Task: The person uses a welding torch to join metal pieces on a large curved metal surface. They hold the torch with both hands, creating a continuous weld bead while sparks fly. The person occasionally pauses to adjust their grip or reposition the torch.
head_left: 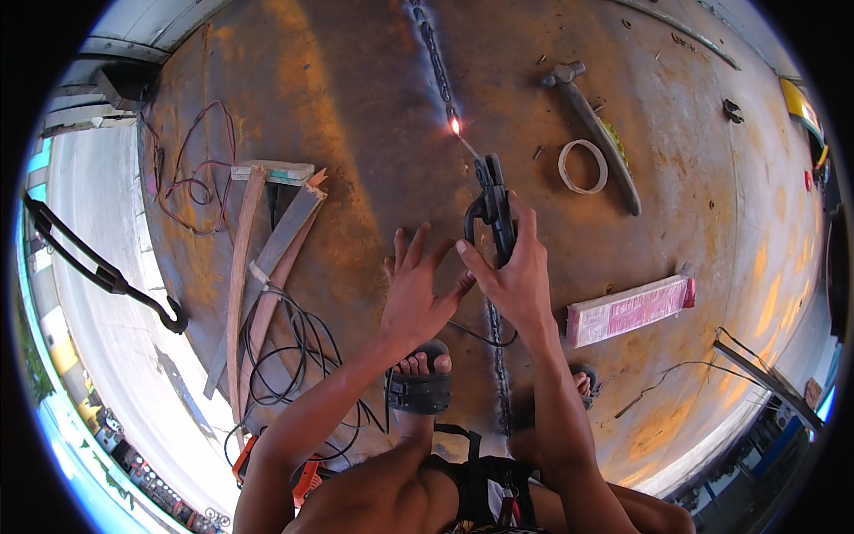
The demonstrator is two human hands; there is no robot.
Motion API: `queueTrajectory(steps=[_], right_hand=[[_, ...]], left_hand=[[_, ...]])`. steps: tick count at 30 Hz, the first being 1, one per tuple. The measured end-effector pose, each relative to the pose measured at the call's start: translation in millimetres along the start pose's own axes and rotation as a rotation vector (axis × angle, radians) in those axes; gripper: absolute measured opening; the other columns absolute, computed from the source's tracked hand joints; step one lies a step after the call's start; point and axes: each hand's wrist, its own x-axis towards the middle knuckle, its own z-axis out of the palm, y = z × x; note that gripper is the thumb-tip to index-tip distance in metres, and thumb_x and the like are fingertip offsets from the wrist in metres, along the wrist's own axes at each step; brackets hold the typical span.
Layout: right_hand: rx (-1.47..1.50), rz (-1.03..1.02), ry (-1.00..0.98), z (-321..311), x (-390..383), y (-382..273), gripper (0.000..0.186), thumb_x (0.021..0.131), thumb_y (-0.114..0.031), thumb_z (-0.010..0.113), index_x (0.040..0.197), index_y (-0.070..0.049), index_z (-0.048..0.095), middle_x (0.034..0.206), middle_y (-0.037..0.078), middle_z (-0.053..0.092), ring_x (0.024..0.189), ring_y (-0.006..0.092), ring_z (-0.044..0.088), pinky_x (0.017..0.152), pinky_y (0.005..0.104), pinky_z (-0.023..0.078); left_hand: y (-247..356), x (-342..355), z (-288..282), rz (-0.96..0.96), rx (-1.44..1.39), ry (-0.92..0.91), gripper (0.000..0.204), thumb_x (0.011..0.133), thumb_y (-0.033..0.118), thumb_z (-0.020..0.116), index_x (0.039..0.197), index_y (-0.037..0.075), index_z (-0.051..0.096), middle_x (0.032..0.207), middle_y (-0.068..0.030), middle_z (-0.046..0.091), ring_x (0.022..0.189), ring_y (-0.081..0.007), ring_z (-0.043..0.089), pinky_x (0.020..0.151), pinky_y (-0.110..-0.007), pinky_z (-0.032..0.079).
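Note:
My right hand (520,280) is wrapped round a black welding electrode holder (495,200). Clamped in its jaws, a short electrode stub (471,149) reaches forward to a bright glowing arc (455,125) on the rusty steel plate (356,116). A dark weld bead (433,62) runs away from the arc toward the far edge, and another stretch of bead (500,365) lies below my hands. My left hand (416,289) hovers just left of the holder, fingers spread and holding nothing, its thumb close to my right hand.
Right of the arc lie a hammer (592,125) and a pale ring (562,169). Nearer is a pink-and-white box (627,311). Wooden strips (245,294) and looped black cable (302,347) lie left, beside my sandalled foot (418,387). A black hooked bar (107,278) is far left.

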Motion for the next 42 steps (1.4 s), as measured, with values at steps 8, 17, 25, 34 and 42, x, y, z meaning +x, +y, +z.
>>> queueTrajectory(steps=[8,17,25,34,42], right_hand=[[0.046,0.056,-0.055,-2,3,-5,0.086,0.095,-0.027,0.088,0.158,0.006,0.039,0.124,0.031,0.074,0.116,0.0490,0.075,0.098,0.0508,0.059],[0.050,0.067,-0.064,-1,3,-6,0.086,0.096,-0.026,0.088,0.158,0.007,0.038,0.129,0.031,0.074,0.121,0.0477,0.075,0.102,0.0511,0.059],[0.066,0.061,-0.067,-2,3,-10,0.085,0.096,-0.024,0.088,0.159,0.005,0.038,0.131,0.028,0.074,0.121,0.0443,0.075,0.101,0.0500,0.059],[0.073,0.044,-0.066,-1,3,-8,0.085,0.095,-0.022,0.087,0.160,0.004,0.037,0.133,0.027,0.073,0.121,0.0445,0.075,0.101,0.0508,0.059],[-0.011,-0.008,0.021,4,0,2,0.084,0.096,-0.030,0.091,0.158,0.001,0.042,0.114,0.018,0.077,0.076,0.0219,0.069,0.071,0.0383,0.058]], left_hand=[[1,1,0,-0.011,-0.008,0.000,0.069,0.104,0.047,0.076,0.159,0.010,0.058,0.176,-0.0316,0.034,0.165,-0.0637,0.013,0.125,-0.084,0.020],[-1,3,0,-0.003,-0.009,0.005,0.068,0.103,0.051,0.077,0.157,0.013,0.061,0.175,-0.0295,0.036,0.166,-0.0615,0.014,0.126,-0.084,0.019],[-2,2,1,0.013,-0.029,0.027,0.067,0.103,0.053,0.076,0.155,0.012,0.064,0.175,-0.0300,0.038,0.166,-0.0616,0.015,0.126,-0.084,0.017],[-5,2,2,0.029,-0.024,0.037,0.071,0.102,0.059,0.075,0.154,0.011,0.065,0.175,-0.0312,0.038,0.166,-0.0616,0.015,0.126,-0.084,0.018],[-4,1,1,0.003,-0.045,0.020,0.070,0.103,0.054,0.076,0.156,0.011,0.062,0.176,-0.0312,0.034,0.166,-0.0623,0.014,0.125,-0.085,0.019]])
